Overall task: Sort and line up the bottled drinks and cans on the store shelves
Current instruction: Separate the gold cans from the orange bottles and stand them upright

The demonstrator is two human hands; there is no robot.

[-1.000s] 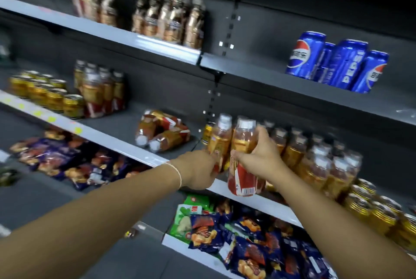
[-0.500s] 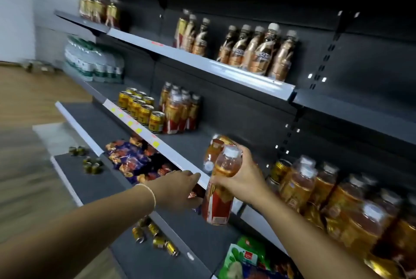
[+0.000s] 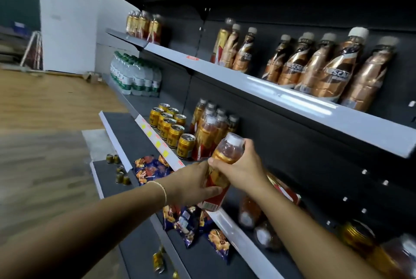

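Right, both hands are on one bottle [image 3: 228, 155], an amber drink with a white cap and a red label, held in the air just over the front rim of the middle shelf [image 3: 238, 231]. The right hand [image 3: 245, 168] is wrapped round the shoulder just below the cap, thumb across the front. The left hand [image 3: 191, 186] curls round the lower body, thumb pressed on the label, so neither hand has room for anything else. The bottle leans, cap up and tipped toward the back panel, base down toward the person. What matters is where its place is: the standing bottles [image 3: 209, 128] of the same kind are up and to the left of the grip, further back on that shelf, upright in a tight bunch just beside the gold cans [image 3: 172, 127]. The left hand is the nearer one to that bunch, while the right arm reaches across some toppled bottles [image 3: 252, 211] lying on their sides, too blurred to count. My read is that the bottle has to come upright and travel left and back to join the row, and the lying ones need the same after that. Snack bags [image 3: 148, 168] sit on the shelf below.
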